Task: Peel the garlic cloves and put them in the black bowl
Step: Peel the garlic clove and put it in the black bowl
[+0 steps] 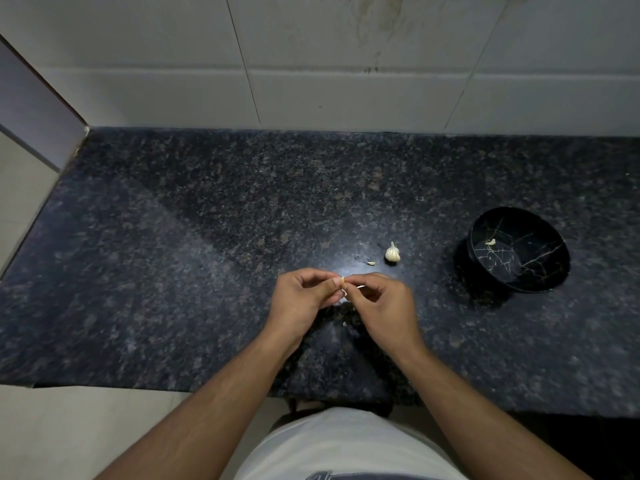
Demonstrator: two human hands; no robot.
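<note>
Over the middle of the dark granite counter, my left hand point(304, 296) and my right hand point(384, 303) meet fingertip to fingertip. Between them they pinch a small pale garlic clove point(343, 285), mostly hidden by the fingers. A thin strip of skin sticks out beside my right fingers. A whole white garlic bulb point(392, 252) stands on the counter just beyond the hands. A loose clove point(371, 263) lies to its left. The black bowl point(540, 271) with gold veins sits at the right, and one peeled clove point(490, 242) lies inside it.
The granite counter point(173, 271) ends at a white tiled wall point(311, 81) behind and drops off at its left and front edges. A scrap of garlic skin point(345, 323) lies below my hands.
</note>
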